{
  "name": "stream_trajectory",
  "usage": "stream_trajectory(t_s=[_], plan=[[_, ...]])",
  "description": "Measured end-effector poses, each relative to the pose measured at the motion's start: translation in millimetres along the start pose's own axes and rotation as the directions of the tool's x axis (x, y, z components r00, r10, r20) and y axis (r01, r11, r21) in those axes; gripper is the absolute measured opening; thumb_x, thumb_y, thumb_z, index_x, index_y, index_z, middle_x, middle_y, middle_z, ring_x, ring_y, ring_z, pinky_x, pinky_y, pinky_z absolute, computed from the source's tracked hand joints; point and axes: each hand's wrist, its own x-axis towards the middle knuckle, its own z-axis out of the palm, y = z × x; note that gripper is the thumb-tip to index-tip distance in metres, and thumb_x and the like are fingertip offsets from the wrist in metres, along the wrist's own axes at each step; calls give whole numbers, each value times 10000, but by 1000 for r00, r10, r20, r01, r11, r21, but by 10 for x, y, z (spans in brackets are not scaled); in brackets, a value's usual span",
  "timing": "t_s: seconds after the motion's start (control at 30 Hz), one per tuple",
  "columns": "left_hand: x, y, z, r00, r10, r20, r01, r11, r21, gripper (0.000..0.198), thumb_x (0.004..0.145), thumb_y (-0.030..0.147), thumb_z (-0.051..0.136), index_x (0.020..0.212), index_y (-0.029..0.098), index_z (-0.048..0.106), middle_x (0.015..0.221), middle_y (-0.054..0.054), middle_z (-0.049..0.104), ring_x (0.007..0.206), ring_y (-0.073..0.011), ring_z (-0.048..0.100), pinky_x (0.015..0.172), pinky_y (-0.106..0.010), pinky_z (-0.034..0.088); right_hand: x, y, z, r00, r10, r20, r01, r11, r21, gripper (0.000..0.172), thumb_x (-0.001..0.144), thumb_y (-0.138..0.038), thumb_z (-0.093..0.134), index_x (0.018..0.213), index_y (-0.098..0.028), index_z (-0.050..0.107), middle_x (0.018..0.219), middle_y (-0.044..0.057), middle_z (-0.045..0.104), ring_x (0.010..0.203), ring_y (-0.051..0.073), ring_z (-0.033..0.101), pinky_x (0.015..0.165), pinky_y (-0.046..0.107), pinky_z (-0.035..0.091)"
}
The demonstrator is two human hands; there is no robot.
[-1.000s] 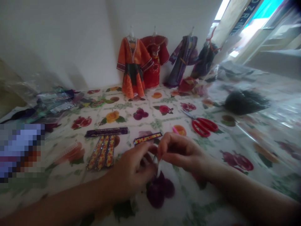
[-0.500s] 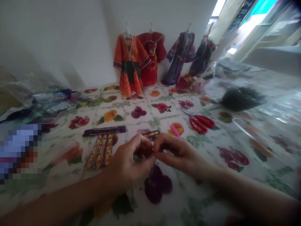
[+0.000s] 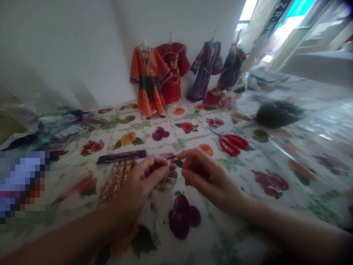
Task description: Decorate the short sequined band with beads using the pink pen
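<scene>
My left hand (image 3: 150, 177) is closed in a pinch, thumb against fingers; a tiny pale bit shows at its tips, too small to name. Just right of it, apart, is my right hand (image 3: 208, 180), its index finger stretched out and thumb close to the other curled fingers; whatever they pinch is too small to make out. Beyond the fingertips lies a short patterned strip (image 3: 174, 158), partly covered. Left of my left hand, yellow-and-red patterned strips (image 3: 116, 178) with shiny trim lie below a dark purple band (image 3: 121, 156).
Red-handled scissors (image 3: 234, 144) lie beyond my right hand. Doll-size garments, including an orange dress (image 3: 149, 81), a red one (image 3: 174, 82) and a purple robe (image 3: 207, 71), stand by the wall. A black plastic-wrapped bundle (image 3: 278, 113) sits right; bagged items (image 3: 59, 123) lie left.
My hands have come apart from touching fingertips. The right index finger has stretched out toward the short strip, and the right hand now covers most of the pink stick. The view has shifted slightly.
</scene>
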Motion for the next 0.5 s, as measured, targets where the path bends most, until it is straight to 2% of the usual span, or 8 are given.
stream_trajectory(t_s=[0.1, 0.23, 0.3, 0.37, 0.5], plan=[[-15, -26, 30, 999, 19, -30, -22, 993, -115, 135, 944, 338, 610, 1040, 248, 642, 1132, -18, 669, 1086, -190, 612, 966, -327, 466, -9, 19, 8, 1000, 8, 10, -8, 999, -44, 283, 946, -206, 567, 1223, -240, 518, 862, -11, 606, 771, 113, 608, 679, 247, 501], [-45, -8, 102, 999, 45, 27, -37, 970, -242, 213, 963, 331, 573, 1150, 245, 628, 1247, -50, 650, 1212, -223, 566, 1027, -343, 439, 29, 115, 10, 994, 83, 78, -94, 983, 156, 431, 912, -215, 601, 1310, -208, 439, 1076, 66, 650, 986, 179, 641, 847, 348, 523], [-65, 9, 119, 998, 43, 39, -32, 973, -230, 260, 973, 341, 551, 1207, 244, 610, 1282, -59, 637, 1245, -239, 547, 1059, -369, 421, 55, 128, -1, 987, 121, 109, -149, 942, 300, 449, 909, -220, 608, 1318, -203, 422, 1091, 72, 661, 997, 177, 644, 856, 346, 515], [-81, 13, 110, 999, 17, 46, -9, 984, -176, 274, 976, 362, 545, 1226, 264, 599, 1306, -53, 625, 1257, -257, 540, 1086, -412, 400, 72, 95, -18, 975, 157, 160, -210, 889, 407, 382, 921, -200, 592, 1276, -205, 449, 1070, 54, 674, 993, 155, 644, 871, 323, 501], [-92, -21, 61, 998, -1, 64, 5, 998, -56, 261, 979, 397, 539, 1213, 300, 606, 1383, -28, 577, 1294, -274, 519, 1130, -449, 353, 85, -2, -45, 954, 209, 213, -288, 831, 477, 256, 920, -173, 597, 1165, -209, 532, 1011, 15, 676, 976, 129, 636, 887, 293, 478]])
